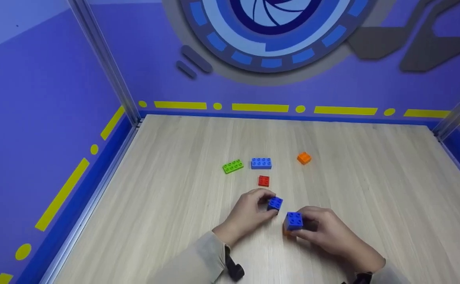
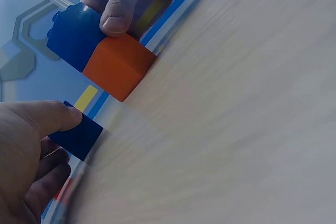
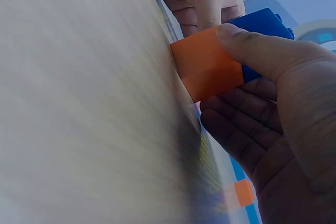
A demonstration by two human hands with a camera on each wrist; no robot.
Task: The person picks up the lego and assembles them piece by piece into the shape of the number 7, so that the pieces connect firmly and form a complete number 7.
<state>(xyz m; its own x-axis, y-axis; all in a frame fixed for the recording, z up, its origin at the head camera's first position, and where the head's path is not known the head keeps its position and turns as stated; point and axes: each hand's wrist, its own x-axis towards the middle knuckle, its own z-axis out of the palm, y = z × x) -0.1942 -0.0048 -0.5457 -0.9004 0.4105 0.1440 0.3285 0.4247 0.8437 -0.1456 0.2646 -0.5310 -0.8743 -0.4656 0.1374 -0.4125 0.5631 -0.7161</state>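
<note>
On the table, the left hand (image 1: 249, 213) pinches a small dark blue brick (image 1: 275, 203) between thumb and fingers. In the left wrist view that blue brick (image 2: 79, 136) is low at the table surface, the thumb on its side. Just to the right, the right hand (image 1: 330, 232) grips a stack of two bricks: a blue brick (image 1: 294, 221) on top of an orange brick (image 1: 287, 230). The right wrist view shows the thumb across the orange brick (image 3: 207, 66) near its joint with the blue one (image 3: 257, 30). A small gap separates the stack from the single brick.
Beyond the hands lie a red brick (image 1: 264, 181), a light blue brick (image 1: 261, 163) and a green brick (image 1: 233, 166). Another orange brick (image 1: 304, 158) lies farther right. Purple-blue panels (image 1: 222, 90) stand behind and beside the wooden table (image 1: 174, 157).
</note>
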